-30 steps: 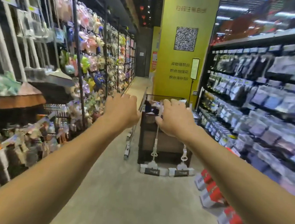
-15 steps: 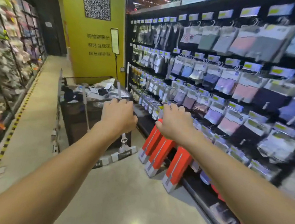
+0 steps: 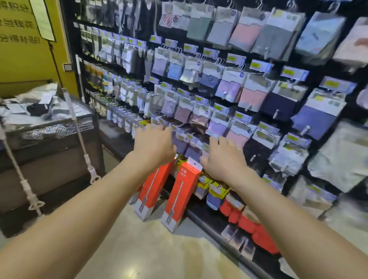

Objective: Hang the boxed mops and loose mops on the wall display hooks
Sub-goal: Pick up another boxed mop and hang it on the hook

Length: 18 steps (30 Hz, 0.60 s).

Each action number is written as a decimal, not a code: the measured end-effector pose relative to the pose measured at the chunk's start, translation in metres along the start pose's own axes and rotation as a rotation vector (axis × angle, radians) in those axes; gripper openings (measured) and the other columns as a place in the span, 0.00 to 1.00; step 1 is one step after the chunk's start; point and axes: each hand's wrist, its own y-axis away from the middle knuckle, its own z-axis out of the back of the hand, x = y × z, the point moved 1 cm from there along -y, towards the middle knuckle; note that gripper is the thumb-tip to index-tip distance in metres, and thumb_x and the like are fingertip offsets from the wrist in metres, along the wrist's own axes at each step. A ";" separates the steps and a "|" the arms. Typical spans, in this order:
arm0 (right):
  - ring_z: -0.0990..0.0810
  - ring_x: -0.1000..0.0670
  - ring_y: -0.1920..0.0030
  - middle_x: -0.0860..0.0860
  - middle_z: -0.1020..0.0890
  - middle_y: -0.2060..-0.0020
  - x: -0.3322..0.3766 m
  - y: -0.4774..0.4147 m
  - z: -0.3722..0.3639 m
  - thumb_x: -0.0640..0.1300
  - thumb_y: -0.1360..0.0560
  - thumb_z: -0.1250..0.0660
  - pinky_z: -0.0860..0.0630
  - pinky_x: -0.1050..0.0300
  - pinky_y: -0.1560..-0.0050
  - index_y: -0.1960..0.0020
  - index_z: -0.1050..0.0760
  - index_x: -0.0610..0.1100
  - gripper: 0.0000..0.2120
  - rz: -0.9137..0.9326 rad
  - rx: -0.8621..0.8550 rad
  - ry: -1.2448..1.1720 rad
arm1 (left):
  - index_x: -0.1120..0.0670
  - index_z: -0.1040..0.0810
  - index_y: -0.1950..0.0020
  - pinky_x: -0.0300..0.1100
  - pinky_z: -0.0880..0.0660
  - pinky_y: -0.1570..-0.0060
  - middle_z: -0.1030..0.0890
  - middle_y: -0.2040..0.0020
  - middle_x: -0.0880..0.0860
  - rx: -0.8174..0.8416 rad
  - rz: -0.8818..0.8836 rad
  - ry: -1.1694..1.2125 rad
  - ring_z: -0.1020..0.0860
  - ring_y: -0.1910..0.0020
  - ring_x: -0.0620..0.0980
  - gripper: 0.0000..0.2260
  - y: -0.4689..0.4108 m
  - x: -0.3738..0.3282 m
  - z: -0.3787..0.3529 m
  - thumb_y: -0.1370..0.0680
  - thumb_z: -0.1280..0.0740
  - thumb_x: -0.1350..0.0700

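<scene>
Red boxed mops lean on the floor against the foot of the wall display: one box (image 3: 181,194) stands in front, a second box (image 3: 153,189) to its left, and the edge of another shows behind. Two loose white mops lean on the dark cart, one (image 3: 79,137) at its right corner and one (image 3: 10,157) on its front. My left hand (image 3: 154,145) and my right hand (image 3: 222,159) are stretched out side by side above the tops of the red boxes, fingers loosely spread, holding nothing.
The black wall display (image 3: 227,87) is packed with hanging packets of socks and underwear on hooks. A dark cart (image 3: 43,156) full of packets stands at the left. A yellow pillar (image 3: 16,35) rises behind it. Pale floor (image 3: 146,258) lies between cart and display.
The view has swung right, from the aisle and cart to the wall display. Both hands stay outstretched and empty, now above the red boxes, which look closer.
</scene>
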 end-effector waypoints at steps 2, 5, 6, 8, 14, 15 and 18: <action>0.31 0.35 0.29 0.40 0.29 0.28 -0.003 -0.012 -0.008 0.59 0.18 0.40 0.29 0.38 0.32 0.24 0.37 0.41 0.30 -0.032 0.011 0.015 | 0.57 0.29 0.27 0.58 0.33 0.32 0.25 0.29 0.57 0.020 -0.041 -0.001 0.30 0.28 0.63 0.22 -0.016 -0.005 -0.009 0.17 0.39 0.45; 0.30 0.36 0.30 0.41 0.28 0.30 -0.007 -0.035 -0.017 0.60 0.18 0.40 0.29 0.38 0.33 0.26 0.35 0.42 0.29 -0.072 0.026 0.006 | 0.56 0.28 0.30 0.58 0.34 0.31 0.25 0.29 0.57 0.022 -0.098 0.005 0.30 0.29 0.63 0.20 -0.043 -0.010 -0.021 0.17 0.39 0.47; 0.30 0.35 0.30 0.41 0.28 0.30 -0.008 -0.044 -0.020 0.59 0.18 0.39 0.29 0.38 0.33 0.26 0.36 0.42 0.29 -0.081 0.029 0.001 | 0.56 0.28 0.30 0.58 0.34 0.31 0.25 0.29 0.57 0.027 -0.110 0.011 0.30 0.29 0.62 0.20 -0.053 -0.012 -0.025 0.18 0.39 0.46; 0.30 0.35 0.30 0.40 0.29 0.29 -0.011 -0.063 -0.028 0.59 0.18 0.39 0.30 0.38 0.33 0.25 0.36 0.41 0.29 -0.095 0.036 -0.001 | 0.56 0.29 0.30 0.58 0.34 0.30 0.25 0.30 0.57 0.044 -0.131 0.016 0.31 0.29 0.62 0.21 -0.075 -0.015 -0.035 0.18 0.39 0.45; 0.31 0.35 0.30 0.40 0.29 0.30 -0.025 -0.135 -0.064 0.57 0.18 0.40 0.29 0.39 0.33 0.26 0.35 0.41 0.27 -0.122 0.072 -0.060 | 0.56 0.29 0.29 0.58 0.35 0.30 0.24 0.30 0.56 0.067 -0.159 -0.006 0.31 0.28 0.62 0.21 -0.148 -0.020 -0.071 0.18 0.38 0.46; 0.31 0.35 0.29 0.40 0.29 0.29 -0.027 -0.151 -0.071 0.57 0.18 0.40 0.29 0.39 0.32 0.26 0.35 0.41 0.27 -0.123 0.076 -0.073 | 0.55 0.29 0.29 0.58 0.35 0.30 0.24 0.30 0.56 0.071 -0.162 -0.018 0.31 0.29 0.62 0.21 -0.163 -0.020 -0.078 0.18 0.37 0.46; 0.32 0.35 0.28 0.41 0.30 0.27 -0.035 -0.202 -0.091 0.57 0.18 0.39 0.30 0.38 0.31 0.23 0.37 0.41 0.30 -0.121 0.084 -0.106 | 0.54 0.30 0.26 0.58 0.36 0.29 0.25 0.29 0.55 0.097 -0.164 -0.051 0.30 0.28 0.62 0.22 -0.209 -0.017 -0.100 0.18 0.37 0.46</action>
